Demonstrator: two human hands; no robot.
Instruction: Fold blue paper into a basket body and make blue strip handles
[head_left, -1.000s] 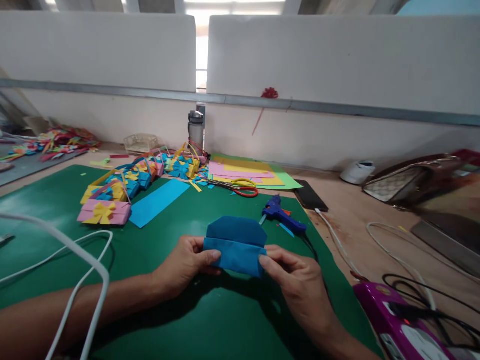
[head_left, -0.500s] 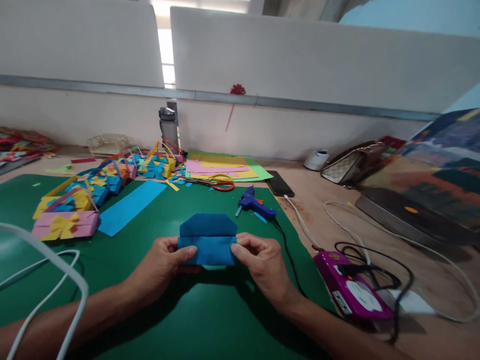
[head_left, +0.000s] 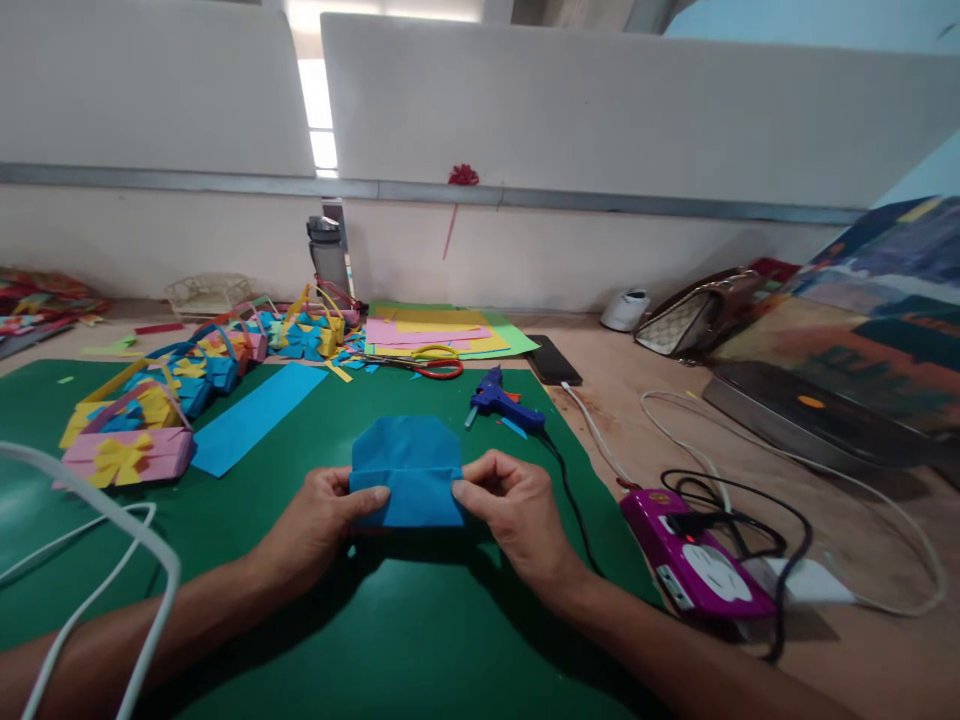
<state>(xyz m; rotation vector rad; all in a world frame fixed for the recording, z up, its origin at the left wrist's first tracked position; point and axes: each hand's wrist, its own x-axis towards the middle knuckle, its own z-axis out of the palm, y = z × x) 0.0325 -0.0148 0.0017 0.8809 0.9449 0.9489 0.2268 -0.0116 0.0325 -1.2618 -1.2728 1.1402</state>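
Note:
A folded piece of blue paper, with a corner-cut flap standing up at its far side, is held above the green mat. My left hand pinches its left end, thumb on the near face. At the right end my right hand grips it between thumb and fingers. Some fingertips are hidden behind the paper. A blue glue gun lies beyond my right hand, and a flat blue paper strip lies beyond my left.
Small paper baskets with bows line the left. At the back are scissors, coloured sheets, a bottle and a phone. A purple power strip with cables sits right; a white cable crosses the left foreground.
The blue paper has tilted slightly, so its flap catches more light and appears taller. Both hands keep their grip. The whole view has shifted a little.

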